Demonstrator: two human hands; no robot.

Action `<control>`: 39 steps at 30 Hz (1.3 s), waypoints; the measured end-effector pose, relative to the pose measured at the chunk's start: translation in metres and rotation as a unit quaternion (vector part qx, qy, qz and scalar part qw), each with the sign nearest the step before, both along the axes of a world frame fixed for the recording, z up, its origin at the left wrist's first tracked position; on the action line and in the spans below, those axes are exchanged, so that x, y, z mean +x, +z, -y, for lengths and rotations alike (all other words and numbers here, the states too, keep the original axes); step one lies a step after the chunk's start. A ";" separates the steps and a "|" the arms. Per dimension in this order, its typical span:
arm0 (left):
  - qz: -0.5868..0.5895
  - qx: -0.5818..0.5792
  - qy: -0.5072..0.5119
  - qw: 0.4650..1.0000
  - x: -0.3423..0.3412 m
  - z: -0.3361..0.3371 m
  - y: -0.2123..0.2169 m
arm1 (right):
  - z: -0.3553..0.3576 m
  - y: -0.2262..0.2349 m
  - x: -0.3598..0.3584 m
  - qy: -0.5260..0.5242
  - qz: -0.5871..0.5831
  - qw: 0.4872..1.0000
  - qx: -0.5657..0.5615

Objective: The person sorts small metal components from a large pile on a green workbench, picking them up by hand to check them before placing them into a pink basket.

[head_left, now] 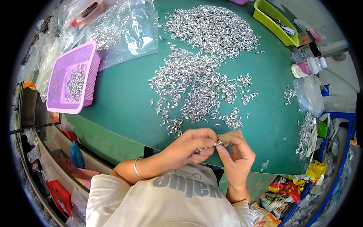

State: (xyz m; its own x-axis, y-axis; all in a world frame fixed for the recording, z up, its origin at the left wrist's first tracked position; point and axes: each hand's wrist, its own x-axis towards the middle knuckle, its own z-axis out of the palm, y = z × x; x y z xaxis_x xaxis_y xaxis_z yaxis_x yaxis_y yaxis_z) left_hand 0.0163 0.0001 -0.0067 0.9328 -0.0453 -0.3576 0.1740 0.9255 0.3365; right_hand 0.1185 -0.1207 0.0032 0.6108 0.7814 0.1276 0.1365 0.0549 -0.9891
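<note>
**Two hands meet on one small metal clip at the table's near edge**

Both hands come together just above the near rim of the round green table (124,94). The left hand (191,145) is curled nearly closed, its thumb and forefinger pinching toward the right; a few more small bright pieces seem to sit in its palm, though the fingers hide most of them. The right hand (236,153) is also closed down to a pinch, its fingertips (224,140) meeting the left hand's. Between them sits a small curved silver metal clip (218,143) — held from both sides, its long axis running roughly left to right. Neither hand is nearer; the clip lies at the point where the two grips touch.

Straight ahead of the hands, just beyond the knuckles, spreads the large loose heap of identical silver clips (196,87), thinning to scattered strays near the table edge. A second, denser mound of clips (213,28) lies farther off. To the left, well apart from the hands, stands a shallow purple plastic basket (89,56) with a small batch of clips inside — the left hand is the nearer one to it. A clear plastic bag (128,30) lies behind the basket, a lime-green tray (270,24) at the far right, and a white bottle (308,67) rests on its side beside the table's right rim.
</note>
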 end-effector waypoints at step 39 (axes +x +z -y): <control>-0.062 -0.008 0.052 0.997 0.006 -0.001 -0.027 | -0.028 -0.039 0.075 -0.072 0.098 0.978 -0.168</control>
State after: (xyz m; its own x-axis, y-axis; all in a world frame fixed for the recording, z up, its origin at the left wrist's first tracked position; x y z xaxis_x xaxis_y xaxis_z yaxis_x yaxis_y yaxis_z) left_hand 0.0221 0.0009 -0.0335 0.8812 0.0431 -0.4707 0.1162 0.9455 0.3042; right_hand 0.1938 -0.0923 -0.0358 0.7070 0.7072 0.0034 0.3074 -0.3030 -0.9021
